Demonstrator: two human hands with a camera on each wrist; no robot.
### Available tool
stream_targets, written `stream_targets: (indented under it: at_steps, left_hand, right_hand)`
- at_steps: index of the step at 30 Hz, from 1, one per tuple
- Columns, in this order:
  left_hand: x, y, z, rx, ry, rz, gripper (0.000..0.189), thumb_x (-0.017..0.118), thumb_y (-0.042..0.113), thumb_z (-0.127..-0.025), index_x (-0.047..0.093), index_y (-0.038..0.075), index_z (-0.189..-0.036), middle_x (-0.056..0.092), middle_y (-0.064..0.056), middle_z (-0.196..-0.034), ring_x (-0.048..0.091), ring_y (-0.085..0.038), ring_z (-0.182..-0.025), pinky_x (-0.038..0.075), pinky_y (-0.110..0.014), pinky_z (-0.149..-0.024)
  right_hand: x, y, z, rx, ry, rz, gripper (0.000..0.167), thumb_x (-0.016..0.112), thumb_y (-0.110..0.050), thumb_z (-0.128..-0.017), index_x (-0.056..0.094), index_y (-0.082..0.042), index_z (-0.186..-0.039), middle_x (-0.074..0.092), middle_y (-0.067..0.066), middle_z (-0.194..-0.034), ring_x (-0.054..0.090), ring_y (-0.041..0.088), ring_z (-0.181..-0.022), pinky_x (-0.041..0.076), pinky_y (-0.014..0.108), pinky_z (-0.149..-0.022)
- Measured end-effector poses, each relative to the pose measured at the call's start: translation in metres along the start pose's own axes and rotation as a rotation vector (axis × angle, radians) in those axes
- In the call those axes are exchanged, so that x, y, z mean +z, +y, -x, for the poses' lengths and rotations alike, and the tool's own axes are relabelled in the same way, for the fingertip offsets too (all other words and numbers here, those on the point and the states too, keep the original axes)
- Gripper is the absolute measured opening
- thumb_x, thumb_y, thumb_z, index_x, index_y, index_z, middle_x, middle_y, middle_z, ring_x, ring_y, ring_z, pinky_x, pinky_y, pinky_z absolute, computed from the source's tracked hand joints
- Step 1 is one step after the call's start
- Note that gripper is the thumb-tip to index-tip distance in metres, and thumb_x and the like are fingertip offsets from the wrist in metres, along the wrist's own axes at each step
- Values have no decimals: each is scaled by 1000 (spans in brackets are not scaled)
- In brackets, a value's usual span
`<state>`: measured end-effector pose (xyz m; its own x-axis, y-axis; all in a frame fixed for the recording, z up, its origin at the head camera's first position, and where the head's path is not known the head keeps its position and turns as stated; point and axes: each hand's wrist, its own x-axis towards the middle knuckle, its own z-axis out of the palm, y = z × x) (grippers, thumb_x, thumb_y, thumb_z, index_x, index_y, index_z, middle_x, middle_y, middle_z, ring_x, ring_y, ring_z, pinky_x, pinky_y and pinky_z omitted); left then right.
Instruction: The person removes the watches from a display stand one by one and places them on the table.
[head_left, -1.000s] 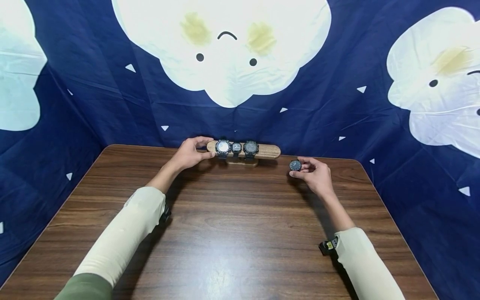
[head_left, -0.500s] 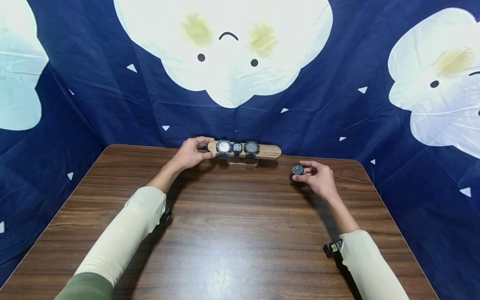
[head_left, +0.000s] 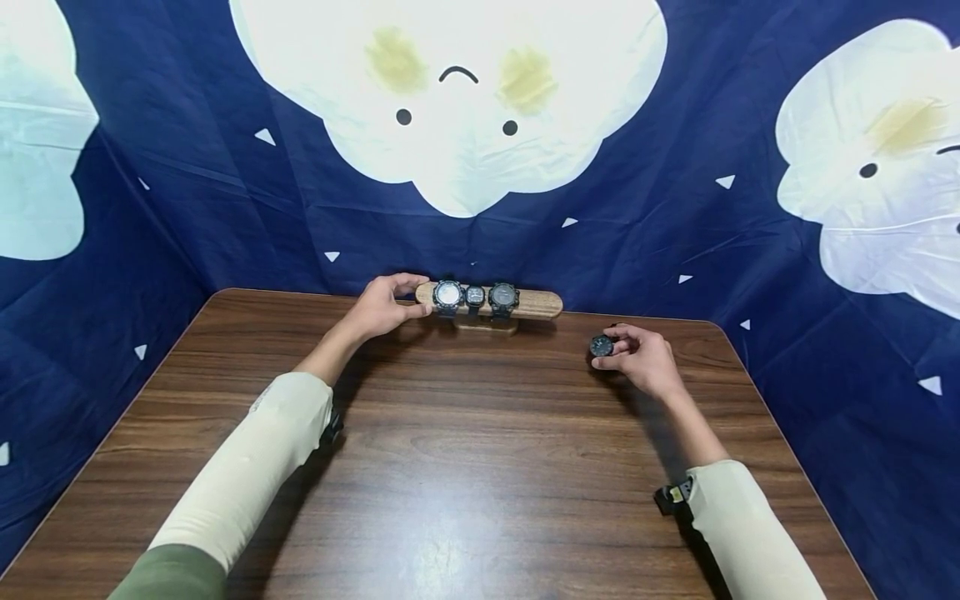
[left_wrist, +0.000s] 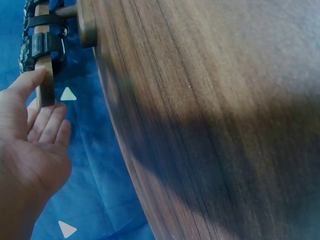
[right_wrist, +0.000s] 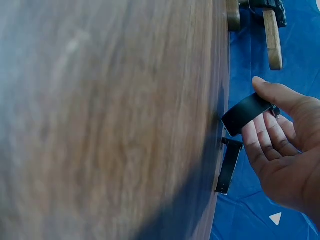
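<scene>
My left hand [head_left: 384, 307] grips the left end of a wooden watch stand [head_left: 540, 303] at the table's back edge, thumb on one side and fingers on the other in the left wrist view. Strapped round its bar are three dark watches: a large one with a pale dial [head_left: 447, 293], a small one [head_left: 475, 295] and another large one [head_left: 503, 295]. To the right of the stand, my right hand [head_left: 647, 360] pinches a black watch [head_left: 602, 346] between thumb and fingers. Its black strap [right_wrist: 245, 114] curves out in the right wrist view; a second strap piece [right_wrist: 229, 165] lies below, its join hidden.
The brown wooden table [head_left: 480, 450] ends just behind the stand. A dark blue cloth [head_left: 637, 250] with white clouds hangs behind it and at both sides. Small black devices sit at both wrists, such as the right wrist device [head_left: 670, 497].
My right hand has moved a little to the right and toward me, carrying the watch away from the stand. The left hand stays on the stand's end.
</scene>
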<state>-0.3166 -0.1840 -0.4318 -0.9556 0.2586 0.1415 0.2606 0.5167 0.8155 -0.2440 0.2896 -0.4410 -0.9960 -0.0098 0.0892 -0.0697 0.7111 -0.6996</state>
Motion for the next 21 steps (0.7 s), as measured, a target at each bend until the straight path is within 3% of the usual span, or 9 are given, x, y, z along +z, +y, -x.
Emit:
stream_targets:
  at_steps: [5,14,21]
  left_hand:
    - [0,0,0,-3,1,-6,59,89,19,-96,68,2,-148,72,-22,-143,64,-40,-140,47,-56,-119]
    - [0,-1,-1,6,-2,-1,59,89,18,-95,68,0,-147,72,-22,-143,65,-39,-140,45,-55,-121]
    - [0,0,0,1,-5,-4,60,90,20,-96,67,0,-148,71,-22,-145,64,-39,-141,44,-55,-121]
  right_hand:
    - [-5,4,-1,29,-29,15,63,100,-24,-82,77,-8,-138,82,7,-102,72,13,-93,52,30,-89]
    - [-9,6,-1,50,-73,-28,57,98,-16,-83,78,-3,-135,83,14,-109,72,6,-92,54,17,-76]
    - [-11,8,-1,53,-104,-55,54,96,-10,-85,77,0,-134,82,15,-107,71,4,-89,56,17,-72]
